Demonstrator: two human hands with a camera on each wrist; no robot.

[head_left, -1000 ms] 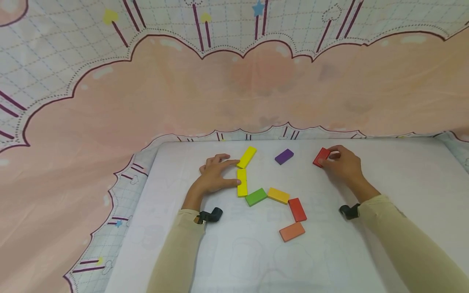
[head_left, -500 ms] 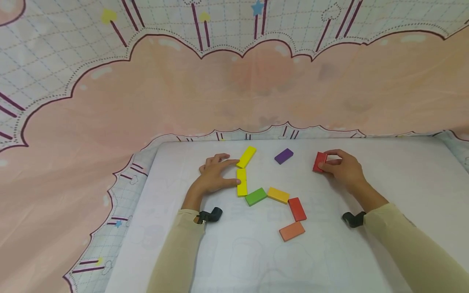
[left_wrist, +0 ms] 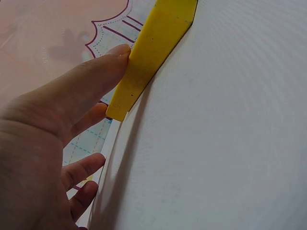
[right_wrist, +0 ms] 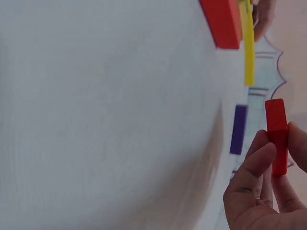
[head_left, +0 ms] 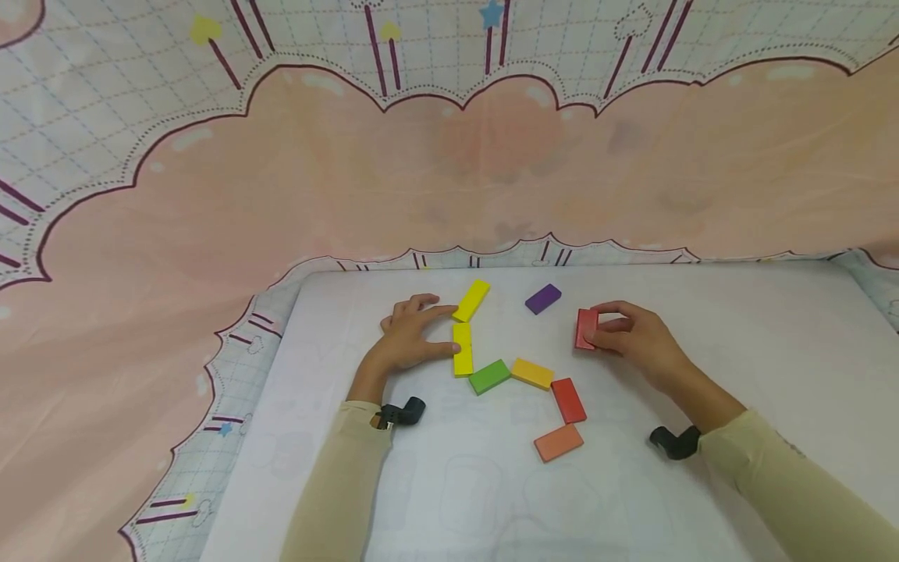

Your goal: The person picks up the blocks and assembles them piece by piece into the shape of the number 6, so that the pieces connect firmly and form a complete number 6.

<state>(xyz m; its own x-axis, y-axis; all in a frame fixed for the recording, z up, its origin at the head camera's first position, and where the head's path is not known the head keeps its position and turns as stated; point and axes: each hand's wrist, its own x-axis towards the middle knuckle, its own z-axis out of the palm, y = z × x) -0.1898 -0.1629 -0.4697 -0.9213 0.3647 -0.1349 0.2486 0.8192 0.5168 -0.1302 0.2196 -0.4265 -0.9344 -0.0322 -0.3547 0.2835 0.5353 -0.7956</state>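
In the head view my right hand pinches a red block between thumb and fingers, to the right of a purple block. The right wrist view shows this red block from its narrow side, apart from the board. My left hand is spread beside two yellow blocks. Its thumb touches the nearer yellow block, and its index fingertip is at the farther yellow block. The thumb against a yellow block also appears in the left wrist view.
A curved row goes on from the yellow blocks through a green block, an orange-yellow block, another red block and an orange block. All lie on a white board. Patterned cloth rises behind it.
My right hand has carried the red block leftward and nearer to me, turning it more upright in the head view. The left hand and the row of blocks stay in place.
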